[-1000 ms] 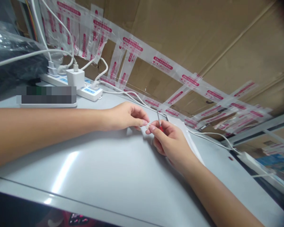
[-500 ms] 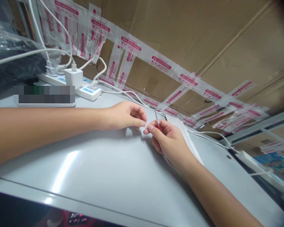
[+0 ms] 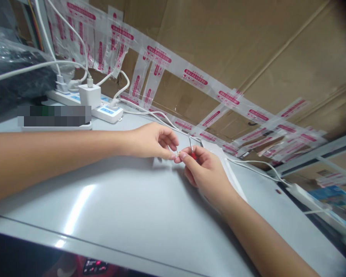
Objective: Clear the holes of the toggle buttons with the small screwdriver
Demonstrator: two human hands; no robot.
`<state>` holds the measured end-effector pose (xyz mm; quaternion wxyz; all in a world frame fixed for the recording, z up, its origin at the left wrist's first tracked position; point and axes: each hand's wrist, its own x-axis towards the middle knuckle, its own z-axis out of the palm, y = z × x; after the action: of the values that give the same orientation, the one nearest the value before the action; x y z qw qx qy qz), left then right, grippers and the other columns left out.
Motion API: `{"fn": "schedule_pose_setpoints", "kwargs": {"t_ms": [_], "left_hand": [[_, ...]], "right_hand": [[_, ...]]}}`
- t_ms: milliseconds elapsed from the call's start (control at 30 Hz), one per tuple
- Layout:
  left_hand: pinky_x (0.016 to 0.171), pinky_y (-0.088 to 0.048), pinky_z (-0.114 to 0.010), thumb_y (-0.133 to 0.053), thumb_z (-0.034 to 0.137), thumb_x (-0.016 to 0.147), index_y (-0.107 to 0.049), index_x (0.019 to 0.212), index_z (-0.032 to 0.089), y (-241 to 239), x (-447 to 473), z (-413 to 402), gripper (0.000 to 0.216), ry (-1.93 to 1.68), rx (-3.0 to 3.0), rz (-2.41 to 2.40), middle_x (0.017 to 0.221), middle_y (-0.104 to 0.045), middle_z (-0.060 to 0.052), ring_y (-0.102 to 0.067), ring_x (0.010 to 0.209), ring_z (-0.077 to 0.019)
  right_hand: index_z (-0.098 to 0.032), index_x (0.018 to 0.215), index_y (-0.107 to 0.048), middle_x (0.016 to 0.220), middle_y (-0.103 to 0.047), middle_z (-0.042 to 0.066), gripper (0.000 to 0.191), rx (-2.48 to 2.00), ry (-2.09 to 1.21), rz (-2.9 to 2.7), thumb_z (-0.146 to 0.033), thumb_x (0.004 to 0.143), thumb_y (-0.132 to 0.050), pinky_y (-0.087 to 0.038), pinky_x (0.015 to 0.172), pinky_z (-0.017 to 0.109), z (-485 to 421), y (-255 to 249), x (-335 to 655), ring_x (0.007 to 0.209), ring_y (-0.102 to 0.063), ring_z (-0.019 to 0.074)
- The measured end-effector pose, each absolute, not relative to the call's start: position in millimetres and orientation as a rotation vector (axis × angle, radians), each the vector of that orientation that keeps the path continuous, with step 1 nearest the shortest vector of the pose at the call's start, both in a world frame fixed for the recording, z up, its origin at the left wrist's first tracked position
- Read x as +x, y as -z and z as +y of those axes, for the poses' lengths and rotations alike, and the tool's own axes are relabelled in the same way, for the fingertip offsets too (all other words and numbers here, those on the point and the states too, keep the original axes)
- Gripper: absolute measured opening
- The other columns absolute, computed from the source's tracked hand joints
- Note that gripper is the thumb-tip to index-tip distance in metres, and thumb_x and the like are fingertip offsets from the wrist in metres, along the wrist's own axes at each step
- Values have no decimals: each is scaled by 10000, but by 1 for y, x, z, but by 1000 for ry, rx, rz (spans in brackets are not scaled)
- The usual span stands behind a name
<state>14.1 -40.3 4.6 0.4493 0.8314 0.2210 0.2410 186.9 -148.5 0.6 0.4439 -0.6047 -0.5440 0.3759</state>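
Near the back of the grey table my right hand is closed. Its thumb and forefinger pinch a small pale piece, too tiny to make out. Tucked in the same hand is a screwdriver with a red handle, its thin metal shaft pointing up and away. My left hand comes in from the left, palm side toward the piece. Its thumb tip is at or against the piece, while the curled fingers stand apart above it. Whether the left thumb touches the piece is hard to see.
A white power strip with a charger and cables lies at the back left. A blurred-out object is in front of it. White sheets lie beyond my right hand. Taped cardboard walls the back.
My left thumb has dropped slightly away from its fingers, widening the gap between them. My right hand stays nearly still, keeping the pale piece and screwdriver.
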Motion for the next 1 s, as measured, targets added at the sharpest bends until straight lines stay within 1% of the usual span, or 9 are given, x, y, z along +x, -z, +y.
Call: {"fn": "schedule_pose_setpoints", "kwargs": {"t_ms": [67,167,233,400,567,700,767,900,1000], "left_hand": [[726,-504,-264,-723,231,739,-695,1033,158,-8,10,-38,304,-568,2240,618,1017,-737,-52,-681,891,-179],[807,-476,-277,-647,243,819,-711,1113,184,-7,7,-36,306,-529,2484,636,1112,-728,-56,-658,977,-194],[864,-453,-275,-595,237,870,-727,1112,207,-2,8,-34,277,-511,2581,514,1126,-728,-50,-648,1011,-190],[820,-437,-261,-555,155,875,-770,978,236,9,12,-33,251,-527,2648,304,1006,-748,-26,-661,908,-167],[726,-426,-261,-589,158,835,-753,954,218,2,9,-39,211,-485,2674,423,895,-729,-21,-636,802,-158],[764,-428,-265,-536,111,820,-730,937,199,2,8,-40,244,-544,2731,387,965,-692,-44,-621,858,-162],[757,-433,-264,-518,88,797,-721,927,180,6,9,-40,258,-626,2728,361,973,-671,-56,-607,834,-155],[696,-438,-254,-540,71,729,-715,935,165,10,12,-41,286,-723,2630,403,896,-675,-44,-582,739,-135],[678,-452,-249,-552,109,748,-692,997,167,7,13,-42,291,-708,2450,511,868,-694,-25,-606,750,-138]], "right_hand": [[-184,819,-576,555,-495,-65,276,-1514,-916,-1340,-443,867,-659,-199,362,196,-149,-2,188,371,-331,35],[-189,825,-576,613,-548,-47,283,-1512,-886,-1327,-455,850,-671,-194,353,205,-148,-3,190,378,-341,40],[-194,824,-571,610,-548,-47,287,-1516,-878,-1322,-461,843,-674,-193,351,208,-146,-3,191,377,-344,45],[-207,824,-564,452,-391,-91,292,-1538,-864,-1320,-479,835,-673,-190,365,210,-145,0,192,369,-328,71],[-204,832,-562,472,-411,-86,319,-1549,-867,-1308,-500,819,-680,-205,368,208,-144,0,193,367,-326,66],[-198,830,-548,538,-478,-72,322,-1546,-894,-1293,-489,812,-685,-188,356,197,-144,0,192,362,-339,50],[-197,833,-536,613,-544,-54,316,-1537,-908,-1279,-474,810,-687,-177,349,194,-143,0,193,358,-350,40],[-195,839,-522,838,-666,2,320,-1524,-917,-1280,-468,813,-686,-183,342,197,-143,1,194,359,-365,19],[-191,852,-534,921,-697,30,319,-1529,-921,-1313,-479,830,-669,-192,346,199,-143,3,195,371,-387,19]]}}
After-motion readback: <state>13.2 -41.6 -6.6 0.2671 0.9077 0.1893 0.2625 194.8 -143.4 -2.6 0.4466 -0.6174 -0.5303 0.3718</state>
